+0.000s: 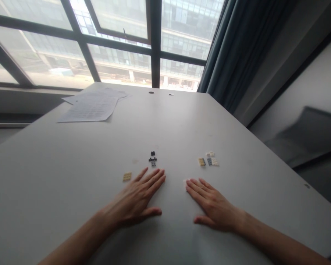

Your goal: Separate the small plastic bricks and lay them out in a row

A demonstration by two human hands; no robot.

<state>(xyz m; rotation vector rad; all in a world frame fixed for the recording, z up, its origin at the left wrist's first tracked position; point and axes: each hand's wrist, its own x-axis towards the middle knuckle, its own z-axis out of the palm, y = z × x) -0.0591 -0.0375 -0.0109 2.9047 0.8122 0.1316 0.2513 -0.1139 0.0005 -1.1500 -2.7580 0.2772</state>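
Note:
My left hand (138, 198) lies flat on the white table (71, 176), palm down, fingers stretched out and holding nothing. My right hand (212, 206) rests flat the same way a little to the right, also empty. Just beyond my left fingertips sits a small dark brick assembly (152, 159). A tan plate brick (127, 176) lies left of my left fingers. Ahead of my right hand is a small cluster of tan, grey and cream plate bricks (209, 161).
Printed paper sheets (92, 105) lie at the table's far left. Two small round holes (151, 92) mark the far edge. A window and a dark curtain (237, 55) stand behind; the table's right edge drops off near a grey wall.

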